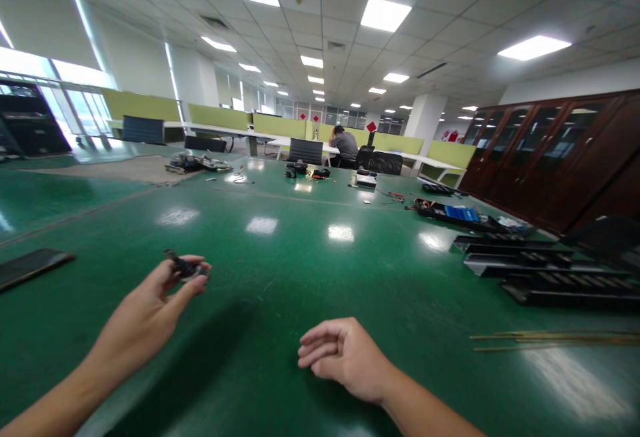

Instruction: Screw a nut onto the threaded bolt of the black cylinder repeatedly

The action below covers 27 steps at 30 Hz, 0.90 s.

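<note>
Holding a small dark part [189, 270] well calls for light, even fingertip pressure, with its projecting end left uncovered. Left hand [143, 317]: grip closed on the part, thumb opposing fingers, above the green bench [250, 257]. Right hand [353, 362]: apparently empty, grip partly open, fingers loosely curled; bench contact cannot be told.

The head camera is facing forward and down from close above and behind the grip of the left hand [153, 313].
</note>
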Available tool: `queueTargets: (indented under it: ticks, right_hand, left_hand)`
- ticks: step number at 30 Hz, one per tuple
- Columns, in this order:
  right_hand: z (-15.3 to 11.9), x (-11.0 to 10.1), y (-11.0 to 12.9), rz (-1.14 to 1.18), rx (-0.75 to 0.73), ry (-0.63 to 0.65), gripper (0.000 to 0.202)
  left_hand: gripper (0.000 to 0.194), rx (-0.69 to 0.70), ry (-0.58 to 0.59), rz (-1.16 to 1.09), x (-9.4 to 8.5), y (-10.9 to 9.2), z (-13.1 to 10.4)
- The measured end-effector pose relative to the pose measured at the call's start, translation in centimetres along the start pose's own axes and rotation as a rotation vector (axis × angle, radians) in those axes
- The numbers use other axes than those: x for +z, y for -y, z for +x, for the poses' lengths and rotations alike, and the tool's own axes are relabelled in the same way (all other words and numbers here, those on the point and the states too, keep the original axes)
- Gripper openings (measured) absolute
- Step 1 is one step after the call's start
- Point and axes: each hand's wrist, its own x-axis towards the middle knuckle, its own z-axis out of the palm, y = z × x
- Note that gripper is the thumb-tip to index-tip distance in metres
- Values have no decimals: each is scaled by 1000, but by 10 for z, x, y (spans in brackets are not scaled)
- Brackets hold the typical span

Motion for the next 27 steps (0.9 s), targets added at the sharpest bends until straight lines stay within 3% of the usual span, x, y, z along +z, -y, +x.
queueTargets:
  ticks: [3,7,12,16,19,22,27]
  right_hand:
    - [-4,-1,8,-63,-119,-73,51]
    - [-13,-5,19,-202,-336,-148,43]
    - [-20,-7,23,-251,-481,-208,33]
    - [-25,-4,24,-472,-487,-153,33]
    - [-28,0,29,-661,-482,-58,26]
    - [-29,3,31,-783,-445,24,16]
    - [-28,9,26,-887,-416,108,19]
  left_hand:
    - [49,97,262,-146,39,-40,-28]
    - [47,304,403,-8,74,-76,-62]
    - [32,530,446,-18,81,-81,-84]
    - [43,753,542,31,78,-73,-92]
    - [54,743,601,65,81,-71,-96]
    - [56,645,550,63,82,-71,-97]
    - [23,550,618,18,81,-69,-94]
